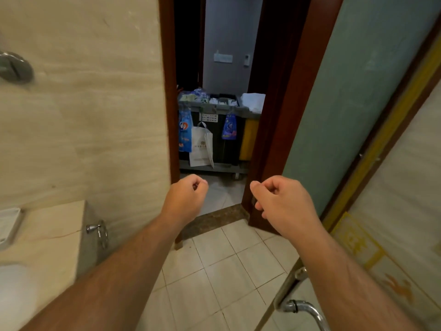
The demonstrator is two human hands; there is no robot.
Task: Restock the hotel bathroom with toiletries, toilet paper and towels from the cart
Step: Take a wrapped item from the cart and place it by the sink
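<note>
I saw the cart (214, 108) beyond both hands, out past the doorway and well apart from the fingers. White towels (254, 101) lay on its top, ahead of the right hand (281, 201). A white paper bag (201, 146) hung on its front, straight ahead of the left hand (188, 197), with a blue pouch (185, 130) on the bag's left and a purple pouch (229, 127) on its right. The 2 hands were held out side by side and apart, each curled into a loose fist around nothing. A stone threshold (214, 218) lay between them. A chrome handle (303, 306) sat near the right forearm.
</note>
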